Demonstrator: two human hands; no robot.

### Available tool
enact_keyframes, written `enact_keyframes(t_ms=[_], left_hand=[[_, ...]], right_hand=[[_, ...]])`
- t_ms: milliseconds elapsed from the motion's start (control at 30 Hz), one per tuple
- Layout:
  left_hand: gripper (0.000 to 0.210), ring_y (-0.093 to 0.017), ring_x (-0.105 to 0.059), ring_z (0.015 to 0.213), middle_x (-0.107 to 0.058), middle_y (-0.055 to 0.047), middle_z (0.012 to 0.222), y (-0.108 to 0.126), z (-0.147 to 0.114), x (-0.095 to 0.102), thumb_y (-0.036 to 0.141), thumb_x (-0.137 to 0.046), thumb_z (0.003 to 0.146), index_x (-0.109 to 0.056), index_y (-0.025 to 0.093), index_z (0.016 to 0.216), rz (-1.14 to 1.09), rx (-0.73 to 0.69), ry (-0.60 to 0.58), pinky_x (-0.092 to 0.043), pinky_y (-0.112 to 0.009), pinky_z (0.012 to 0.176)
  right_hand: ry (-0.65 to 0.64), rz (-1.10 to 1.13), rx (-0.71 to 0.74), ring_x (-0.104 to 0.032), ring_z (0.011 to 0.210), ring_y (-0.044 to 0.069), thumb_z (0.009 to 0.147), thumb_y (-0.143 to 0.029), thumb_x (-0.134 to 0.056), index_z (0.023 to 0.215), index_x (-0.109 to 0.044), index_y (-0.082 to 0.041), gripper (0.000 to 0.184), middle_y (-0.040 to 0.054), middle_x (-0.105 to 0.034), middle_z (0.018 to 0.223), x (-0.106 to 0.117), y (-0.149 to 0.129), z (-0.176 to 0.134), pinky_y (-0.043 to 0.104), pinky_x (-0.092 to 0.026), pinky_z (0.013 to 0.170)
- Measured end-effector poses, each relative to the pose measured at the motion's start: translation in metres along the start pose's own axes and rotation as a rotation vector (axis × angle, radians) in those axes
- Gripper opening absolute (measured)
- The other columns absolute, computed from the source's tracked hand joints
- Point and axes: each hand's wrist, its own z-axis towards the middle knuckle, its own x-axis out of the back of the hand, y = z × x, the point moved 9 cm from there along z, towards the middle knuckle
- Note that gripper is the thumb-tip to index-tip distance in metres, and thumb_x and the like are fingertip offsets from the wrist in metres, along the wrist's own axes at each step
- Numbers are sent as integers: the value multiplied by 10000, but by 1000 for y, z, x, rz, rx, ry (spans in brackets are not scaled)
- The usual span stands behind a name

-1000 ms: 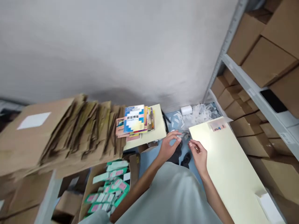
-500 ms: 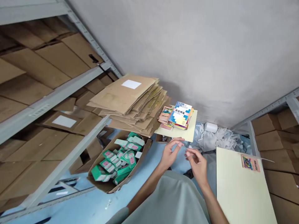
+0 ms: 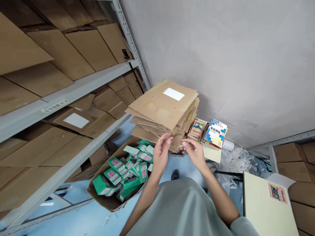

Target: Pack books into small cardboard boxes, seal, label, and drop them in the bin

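Observation:
My left hand is raised at the near edge of a stack of flattened brown cardboard. Its fingers are loosely curved, with nothing visible in them. To its right, my right hand has thumb and fingertips drawn together; a tiny pale bit shows at the tips, too small to name. The hands are apart. A white label is on the top cardboard piece. Just right of the stack lie small booklets and a pile of books with a blue and white cover on top, on a pale yellow board.
A carton of green boxes stands on the blue floor at left. Metal shelving with brown boxes rises beyond it. Paper scraps and a white roll lie by the wall. A pale tabletop holds one booklet.
My view has turned left, so the cardboard stack sits nearer the middle. Both hands have shifted from before the yellow board to the stack's near edge, and they are farther apart.

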Motion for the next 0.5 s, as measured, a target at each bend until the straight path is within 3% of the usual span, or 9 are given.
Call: enact_keyframes(t_ms=[100, 233, 367, 500], left_hand=[[550, -306, -699, 1341, -648, -135, 1561, 2, 21, 13, 557, -755, 954, -669, 252, 1403, -48, 40, -8, -544, -468, 1168], [567, -325, -683, 1378, -626, -147, 1589, -4, 37, 20, 539, -760, 949, -663, 247, 1425, -126, 99, -41, -563, -453, 1152], [586, -321, -706, 1345, -633, -158, 1576, -15, 43, 22, 538, -767, 941, -656, 242, 1434, -176, 133, -53, -585, -447, 1119], [585, -305, -739, 1276, -664, -159, 1530, -24, 48, 23, 557, -769, 935, -669, 238, 1416, -193, 155, -52, -600, -441, 1088]], right_hand=[[-22, -51, -39, -780, 725, 232, 771, -873, -752, 1019, -807, -210, 710, 73, -820, 897, -32, 5, 39, 316, -643, 575], [1, -108, -130, -716, 599, 208, 689, -948, -735, 775, -755, -203, 751, 66, -791, 740, -51, 15, 74, 310, -604, 538], [1, -93, -173, -706, 574, 202, 634, -946, -773, 682, -710, -214, 736, 56, -771, 675, -60, 17, 82, 299, -586, 537], [12, -108, -162, -676, 536, 187, 670, -943, -754, 689, -711, -218, 726, 42, -741, 632, -58, 12, 79, 296, -564, 524]])
